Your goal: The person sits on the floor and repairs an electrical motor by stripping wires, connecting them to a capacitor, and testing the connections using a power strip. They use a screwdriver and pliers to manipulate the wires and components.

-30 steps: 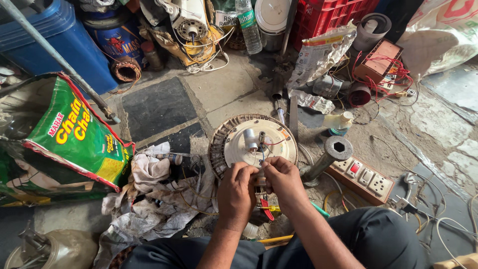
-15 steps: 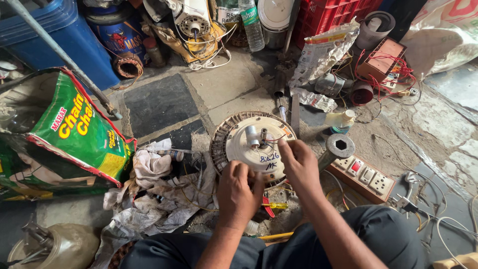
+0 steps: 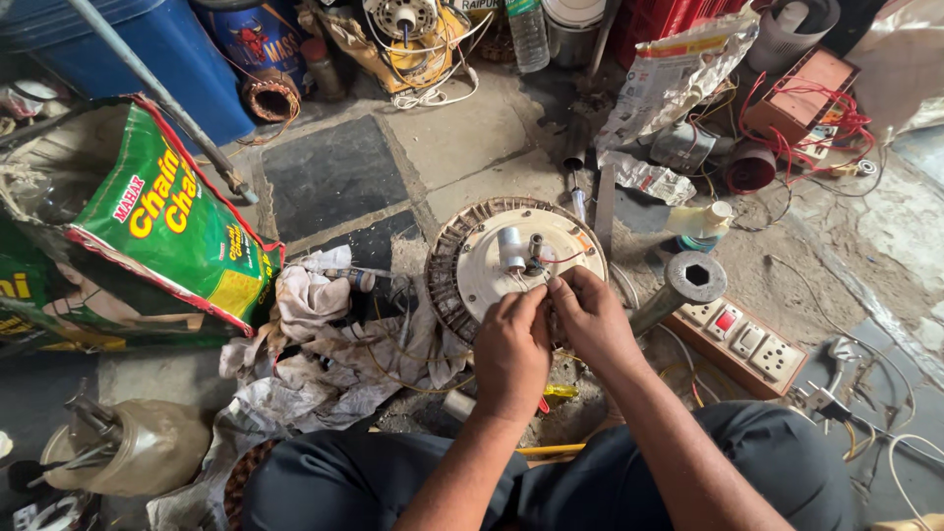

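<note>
Both hands meet over the near edge of the ceiling fan motor [image 3: 516,258], fingertips pinched together on thin wires that come off its white centre plate. The left hand [image 3: 511,344] curls thumb and forefinger tight around the wire ends; the right hand [image 3: 588,320] presses in from the other side, its fingers closed against the same spot, so the two touch. The wires themselves are too fine to make out between the fingers.

Half a second ago the hands were apart, the right one higher on the plate and the left lower, near the rim; now they have drawn together at the plate's near side. A second ago they were also joined, but lower, below the motor.

The motor lies flat on the stone floor, its ribbed winding ring showing around the plate, a small grey capacitor [image 3: 510,247] upright on top with a red lead beside it. Just right of it stands a grey metal socket tube [image 3: 690,282], and beyond that a beige switch-and-socket board [image 3: 749,343]. To the left lies a heap of dirty rags [image 3: 324,339], then a green printed sack [image 3: 167,231].
</note>
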